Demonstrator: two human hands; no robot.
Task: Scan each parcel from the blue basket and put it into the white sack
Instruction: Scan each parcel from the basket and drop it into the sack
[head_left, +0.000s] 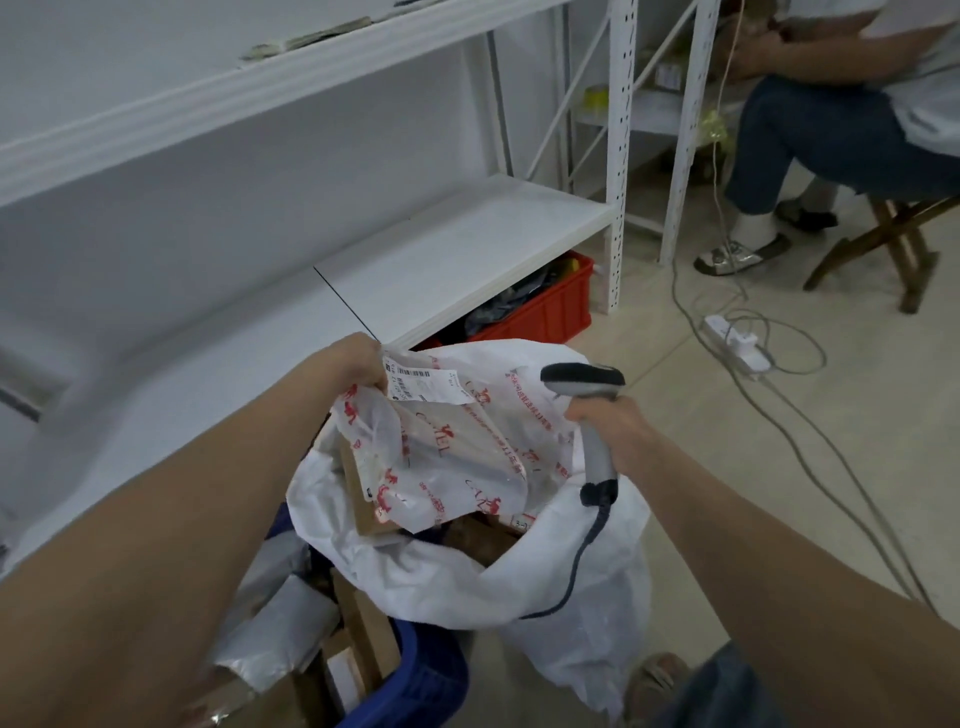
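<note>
At six o'clock the blue basket holds brown and grey parcels, and just above it the white sack gapes open. Over the sack's mouth hangs a printed plastic parcel, its labelled top edge pinched by the left hand. At two o'clock of it, the right hand wraps its fingers round the scanner.

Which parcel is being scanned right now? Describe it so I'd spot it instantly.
Find the white sack standing open on the floor in front of the shelving. Above its mouth the left hand holds up a see-through plastic parcel. Unlike the brown cardboard ones nearby, it has red printing and a white barcode label on top.
</note>
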